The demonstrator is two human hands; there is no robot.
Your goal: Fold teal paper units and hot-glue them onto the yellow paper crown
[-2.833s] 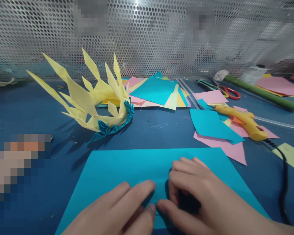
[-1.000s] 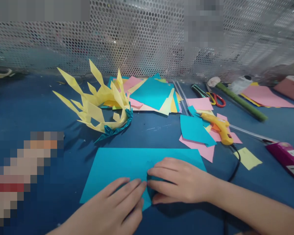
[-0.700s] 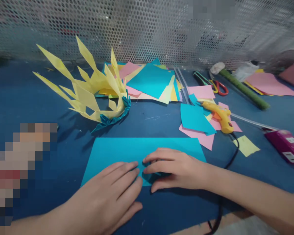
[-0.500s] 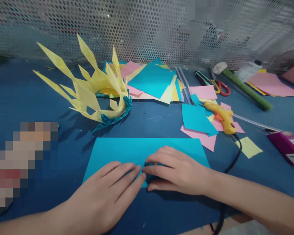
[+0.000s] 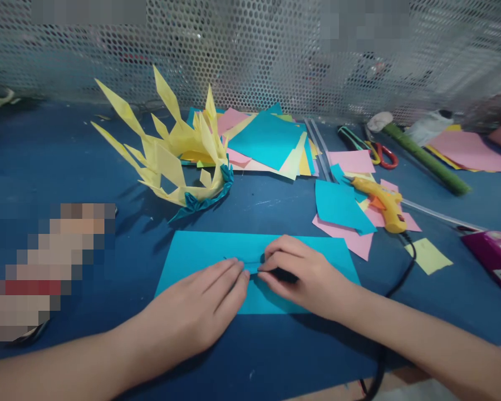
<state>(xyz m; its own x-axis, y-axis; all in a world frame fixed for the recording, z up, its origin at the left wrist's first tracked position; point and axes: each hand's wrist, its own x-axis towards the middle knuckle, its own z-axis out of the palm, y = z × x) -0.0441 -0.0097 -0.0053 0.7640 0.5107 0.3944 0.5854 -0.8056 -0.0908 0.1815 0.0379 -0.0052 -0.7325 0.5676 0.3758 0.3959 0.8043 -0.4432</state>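
Note:
A blue paper sheet (image 5: 204,242) lies flat on the table in front of me. Over its middle, a narrow blue paper edge (image 5: 253,266) shows between my fingertips; I cannot tell whether it is a fold of the sheet or a separate strip. My left hand (image 5: 200,298) comes in from the lower left, fingers together and the tips closed on that edge. From the right, my right hand (image 5: 304,275) pinches its other end with curled fingers. Beyond the sheet stands a yellow paper crown (image 5: 169,170) with tall points and blue trim.
A yellow glue gun (image 5: 382,203) rests on paper scraps (image 5: 338,206) at the right, its cord running toward me. Farther back are a paper stack (image 5: 263,136), scissors (image 5: 387,156), a green stick (image 5: 430,159) and a purple power socket (image 5: 492,259). A pixelated shape (image 5: 67,262) lies at left.
My hands have moved up from the sheet's near edge to its middle. My right fingers have curled into a pinch, and a narrow blue paper edge now shows between the hands. The view has shifted slightly.

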